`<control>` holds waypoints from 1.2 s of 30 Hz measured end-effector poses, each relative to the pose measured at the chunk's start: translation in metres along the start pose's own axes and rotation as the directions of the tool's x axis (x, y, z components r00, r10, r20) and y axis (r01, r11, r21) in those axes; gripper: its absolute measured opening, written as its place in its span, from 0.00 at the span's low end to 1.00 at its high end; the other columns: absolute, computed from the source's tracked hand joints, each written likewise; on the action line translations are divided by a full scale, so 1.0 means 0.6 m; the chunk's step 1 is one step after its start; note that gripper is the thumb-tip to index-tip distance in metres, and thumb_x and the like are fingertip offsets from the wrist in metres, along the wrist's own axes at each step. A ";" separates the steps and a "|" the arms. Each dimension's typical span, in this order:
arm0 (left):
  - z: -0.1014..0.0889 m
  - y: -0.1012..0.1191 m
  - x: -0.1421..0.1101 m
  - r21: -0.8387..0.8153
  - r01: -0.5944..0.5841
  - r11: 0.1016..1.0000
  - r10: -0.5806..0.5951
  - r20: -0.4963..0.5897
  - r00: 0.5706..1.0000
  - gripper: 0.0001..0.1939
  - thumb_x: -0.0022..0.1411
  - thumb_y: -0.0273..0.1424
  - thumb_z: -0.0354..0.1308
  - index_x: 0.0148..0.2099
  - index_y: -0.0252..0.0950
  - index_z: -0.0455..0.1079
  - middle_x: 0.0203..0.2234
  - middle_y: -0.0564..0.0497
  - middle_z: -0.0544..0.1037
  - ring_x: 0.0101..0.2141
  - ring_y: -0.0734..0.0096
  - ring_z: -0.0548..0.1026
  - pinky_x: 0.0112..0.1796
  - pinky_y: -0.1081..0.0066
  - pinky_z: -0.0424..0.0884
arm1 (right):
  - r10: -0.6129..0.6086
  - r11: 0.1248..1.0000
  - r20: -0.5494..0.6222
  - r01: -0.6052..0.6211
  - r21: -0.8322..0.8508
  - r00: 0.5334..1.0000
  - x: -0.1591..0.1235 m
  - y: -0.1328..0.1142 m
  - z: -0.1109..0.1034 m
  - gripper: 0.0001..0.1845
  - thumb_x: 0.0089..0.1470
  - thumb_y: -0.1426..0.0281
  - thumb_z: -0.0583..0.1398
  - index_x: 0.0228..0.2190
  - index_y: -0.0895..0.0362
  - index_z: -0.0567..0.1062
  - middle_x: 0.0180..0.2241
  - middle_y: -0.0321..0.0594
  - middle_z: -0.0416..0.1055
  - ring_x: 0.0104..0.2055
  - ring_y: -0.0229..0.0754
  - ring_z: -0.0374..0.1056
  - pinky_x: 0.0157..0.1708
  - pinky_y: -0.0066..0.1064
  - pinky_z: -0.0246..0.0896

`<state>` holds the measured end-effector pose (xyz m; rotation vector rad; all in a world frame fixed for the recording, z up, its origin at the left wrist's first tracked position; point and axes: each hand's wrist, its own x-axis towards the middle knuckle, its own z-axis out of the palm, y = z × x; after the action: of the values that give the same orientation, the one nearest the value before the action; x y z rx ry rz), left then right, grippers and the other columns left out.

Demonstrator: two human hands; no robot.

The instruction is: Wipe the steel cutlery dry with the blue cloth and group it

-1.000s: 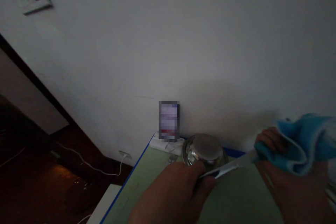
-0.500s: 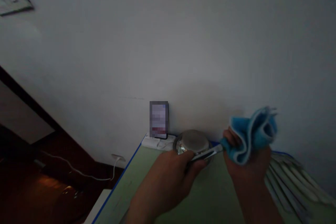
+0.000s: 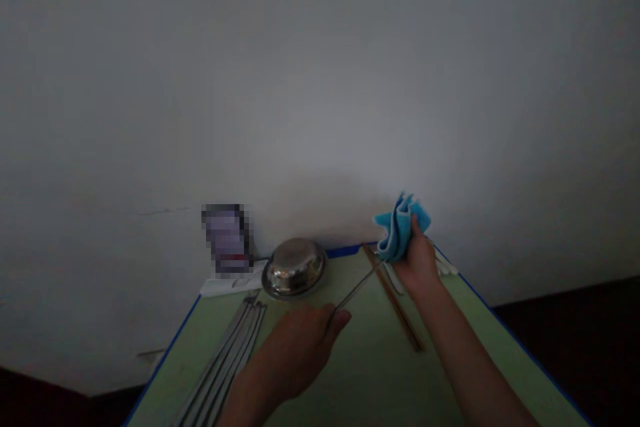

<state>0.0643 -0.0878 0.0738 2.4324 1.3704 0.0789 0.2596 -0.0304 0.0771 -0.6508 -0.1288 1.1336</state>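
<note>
Green table (image 3: 350,373) set against pale wall. Thin metal rod (image 3: 357,290) pinched in left hand (image 3: 300,347), far tip wrapped by blue cloth (image 3: 399,230) bunched in right hand (image 3: 417,263). Steel bowl (image 3: 295,268) just beside.

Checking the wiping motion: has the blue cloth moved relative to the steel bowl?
Yes. The blue cloth in the right hand drew back closer to the steel bowl.

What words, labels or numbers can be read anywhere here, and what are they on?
None can be read.
Phone against the wall: its screen is blurred out, nothing legible.
Bowl, cloth, metal stick and table: no print visible in this dim view.
</note>
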 end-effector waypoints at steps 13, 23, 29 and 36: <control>0.131 0.036 0.025 -0.272 0.240 0.932 -0.275 -0.096 0.957 0.22 0.66 0.37 0.31 0.32 0.35 0.63 0.26 0.50 0.73 0.30 0.70 0.72 0.34 0.73 0.64 | -0.157 0.987 -0.007 0.157 0.042 0.988 0.020 -0.137 -0.056 0.14 0.53 0.62 0.53 0.22 0.57 0.67 0.14 0.28 0.66 0.14 0.32 0.61 0.13 0.24 0.59; 0.157 0.052 0.096 0.018 0.362 0.932 -0.362 -0.002 0.932 0.16 0.63 0.33 0.37 0.43 0.31 0.62 0.35 0.40 0.76 0.36 0.62 0.75 0.32 0.69 0.65 | -0.117 0.993 0.149 0.117 0.009 0.982 0.014 -0.122 -0.046 0.16 0.47 0.57 0.57 0.19 0.56 0.65 0.12 0.27 0.62 0.13 0.31 0.60 0.12 0.22 0.56; 0.155 0.063 0.138 0.201 0.256 0.946 -0.256 -0.029 0.966 0.21 0.64 0.37 0.37 0.41 0.31 0.69 0.36 0.36 0.76 0.38 0.53 0.74 0.36 0.60 0.65 | -0.089 0.996 0.121 0.086 0.025 0.989 0.009 -0.127 -0.048 0.16 0.50 0.58 0.54 0.20 0.56 0.64 0.13 0.27 0.63 0.13 0.31 0.59 0.11 0.22 0.55; 0.155 0.064 0.157 0.274 0.132 0.953 -0.118 -0.064 0.991 0.22 0.65 0.37 0.35 0.42 0.34 0.69 0.36 0.41 0.76 0.40 0.57 0.72 0.39 0.61 0.64 | -0.080 0.997 0.159 0.076 0.031 0.984 0.012 -0.124 -0.052 0.17 0.49 0.58 0.55 0.19 0.56 0.62 0.12 0.26 0.62 0.12 0.31 0.58 0.12 0.22 0.54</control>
<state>0.1660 -0.0520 -0.0122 2.5727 1.6518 -0.0957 0.3352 -0.0566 0.0902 -0.5280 -0.2752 1.1091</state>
